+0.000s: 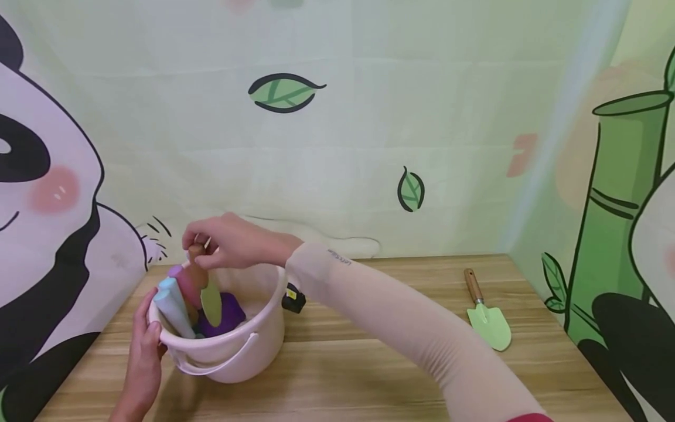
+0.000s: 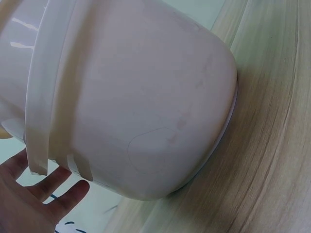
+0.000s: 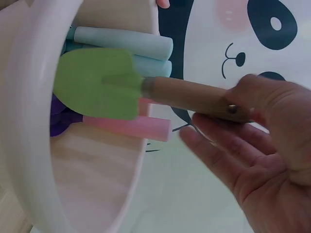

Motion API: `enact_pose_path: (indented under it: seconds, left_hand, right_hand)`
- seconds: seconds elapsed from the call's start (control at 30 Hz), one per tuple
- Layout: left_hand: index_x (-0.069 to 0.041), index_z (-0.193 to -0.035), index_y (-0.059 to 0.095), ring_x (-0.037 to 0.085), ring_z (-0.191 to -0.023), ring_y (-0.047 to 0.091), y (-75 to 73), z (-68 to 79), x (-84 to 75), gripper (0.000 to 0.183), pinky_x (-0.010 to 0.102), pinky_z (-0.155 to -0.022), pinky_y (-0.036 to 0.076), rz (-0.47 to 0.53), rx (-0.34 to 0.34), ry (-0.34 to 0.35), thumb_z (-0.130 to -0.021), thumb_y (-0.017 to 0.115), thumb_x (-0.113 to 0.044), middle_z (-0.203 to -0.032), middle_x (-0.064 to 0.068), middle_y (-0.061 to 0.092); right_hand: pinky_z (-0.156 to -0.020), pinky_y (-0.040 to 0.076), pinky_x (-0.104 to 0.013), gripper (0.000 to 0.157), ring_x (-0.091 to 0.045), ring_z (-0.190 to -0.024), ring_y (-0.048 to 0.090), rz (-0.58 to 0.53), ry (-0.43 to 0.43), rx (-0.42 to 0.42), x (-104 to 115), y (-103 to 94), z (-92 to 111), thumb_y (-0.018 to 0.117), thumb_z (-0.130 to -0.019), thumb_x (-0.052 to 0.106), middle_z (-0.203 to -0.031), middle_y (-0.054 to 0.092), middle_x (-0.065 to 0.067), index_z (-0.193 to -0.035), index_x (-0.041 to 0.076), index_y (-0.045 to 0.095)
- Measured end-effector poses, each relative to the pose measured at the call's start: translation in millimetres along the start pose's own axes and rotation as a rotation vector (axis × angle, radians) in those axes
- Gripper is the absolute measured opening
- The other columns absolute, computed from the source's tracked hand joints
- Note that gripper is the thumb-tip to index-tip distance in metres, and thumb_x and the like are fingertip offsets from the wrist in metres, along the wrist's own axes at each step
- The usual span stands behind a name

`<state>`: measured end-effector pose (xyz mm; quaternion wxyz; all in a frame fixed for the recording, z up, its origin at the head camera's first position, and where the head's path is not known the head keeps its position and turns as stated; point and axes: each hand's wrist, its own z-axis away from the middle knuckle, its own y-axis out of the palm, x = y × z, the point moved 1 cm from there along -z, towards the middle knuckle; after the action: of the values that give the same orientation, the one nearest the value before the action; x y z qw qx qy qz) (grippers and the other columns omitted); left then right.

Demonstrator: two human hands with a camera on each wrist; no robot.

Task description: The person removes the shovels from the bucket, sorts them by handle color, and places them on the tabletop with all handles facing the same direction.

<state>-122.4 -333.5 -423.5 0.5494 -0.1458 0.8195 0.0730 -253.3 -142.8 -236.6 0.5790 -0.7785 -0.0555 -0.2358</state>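
A white bucket (image 1: pixel 248 357) with a handle stands at the left of the table. My left hand (image 1: pixel 143 357) holds it by its left rim, and in the left wrist view the fingers (image 2: pixel 70 199) lie at the rim's edge. Above the bucket's opening, my right hand (image 1: pixel 237 240) pinches the end of the wooden handle of a small garden trowel (image 1: pixel 212 302). Its green blade (image 3: pixel 99 82) points down into the bucket. Inside are tools with light blue handles (image 1: pixel 174 308), a pink handle (image 3: pixel 131 127) and a purple part (image 1: pixel 227 316), whose kinds are partly hidden.
Another green trowel (image 1: pixel 490 325) with a wooden handle lies on the table at the right. A small black object with a yellow mark (image 1: pixel 293 299) sits just right of the bucket. A printed cloth backdrop (image 1: pixel 337 152) stands behind the wooden table (image 1: pixel 369 375).
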Motion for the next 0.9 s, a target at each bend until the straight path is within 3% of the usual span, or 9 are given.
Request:
enact_pose_path:
  seconds: [0.43,0.63,0.9]
  left_hand:
    - [-0.025,-0.164,0.023,0.017,-0.126,0.037,0.2,0.2,1.6,0.057,0.015,-0.084,0.045,-0.004,0.004,-0.006,-0.107,0.03,-0.029,-0.154,-0.002,0.029]
    - [-0.025,-0.164,0.023,0.02,-0.129,0.035,0.2,0.3,2.7,0.057,0.013,-0.086,0.043,-0.001,0.008,0.0,-0.107,0.029,-0.028,-0.155,-0.003,0.028]
    - [-0.024,-0.164,0.024,0.016,-0.126,0.037,-1.1,0.0,2.3,0.057,0.014,-0.084,0.045,-0.006,0.001,-0.001,-0.107,0.029,-0.027,-0.153,-0.003,0.029]
  right_hand:
    - [-0.082,0.05,-0.013,0.02,-0.002,-0.09,0.068,-0.105,-0.115,-0.258,4.5,-7.8,4.6,0.066,-0.096,0.008,-0.098,0.069,0.002,-0.112,0.01,0.055]
    - [-0.083,0.051,-0.014,0.02,0.002,-0.088,0.067,-0.114,-0.109,-0.306,2.5,-10.0,6.7,0.065,-0.096,0.006,-0.101,0.07,0.003,-0.113,0.011,0.056]
    - [-0.085,0.05,-0.015,0.021,-0.001,-0.088,0.068,-0.129,-0.117,-0.37,3.6,-16.5,8.4,0.067,-0.096,0.007,-0.104,0.071,-0.001,-0.115,0.009,0.058]
